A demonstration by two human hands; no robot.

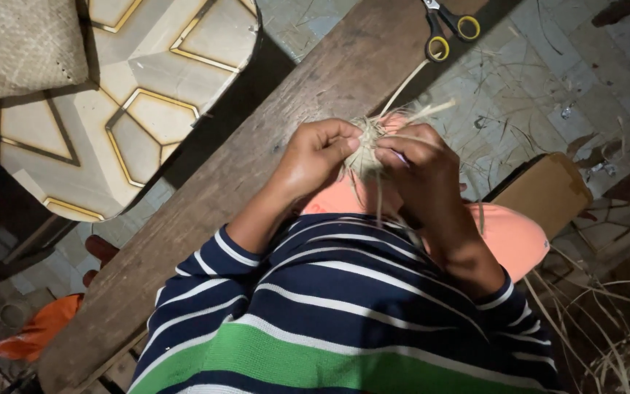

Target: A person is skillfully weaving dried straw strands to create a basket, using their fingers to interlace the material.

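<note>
- Both hands are up over my lap: left hand (pixel 320 155) and right hand (pixel 411 162) pinch a small straw bundle (pixel 365 149).
- Only a little knot is woven; loose strands (pixel 423 111) stick out.
- Scissors (pixel 448 29) lie untouched on the tabletop (pixel 257 157).

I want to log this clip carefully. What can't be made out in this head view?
- Straw bundle: its shape, mostly covered by the left hand and right hand.
- Scissors: blade tips cut off by the top edge.
- Orange cloth: what it is, largely hidden behind the arms.
- Cardboard box: contents not visible.
</note>
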